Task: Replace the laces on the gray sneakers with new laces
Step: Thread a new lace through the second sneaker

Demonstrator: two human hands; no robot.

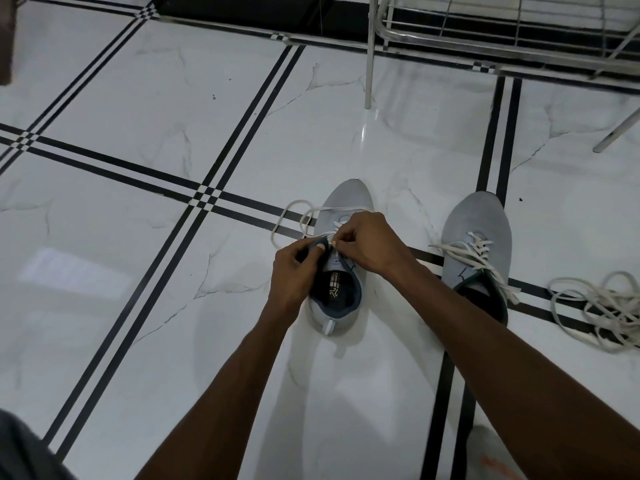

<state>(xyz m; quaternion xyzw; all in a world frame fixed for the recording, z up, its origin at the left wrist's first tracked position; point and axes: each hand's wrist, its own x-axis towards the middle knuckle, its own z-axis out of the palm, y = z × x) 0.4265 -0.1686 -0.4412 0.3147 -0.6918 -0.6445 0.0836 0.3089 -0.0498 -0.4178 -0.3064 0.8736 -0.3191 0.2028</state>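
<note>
Two gray sneakers stand on the tiled floor, toes pointing away. My left hand (294, 275) grips the dark collar edge of the left sneaker (346, 202) beside the top eyelets. My right hand (370, 242) pinches the white lace (294, 211) at the same spot; the lace loops out over the floor to the left of the toe. The right sneaker (476, 233) stands apart with a white lace threaded through its eyelets, ends trailing off to the right.
A loose pile of white laces (602, 306) lies on the floor at the right. A metal rack (502, 36) on thin legs stands at the back right. Black stripes cross the white marble tiles (138, 237).
</note>
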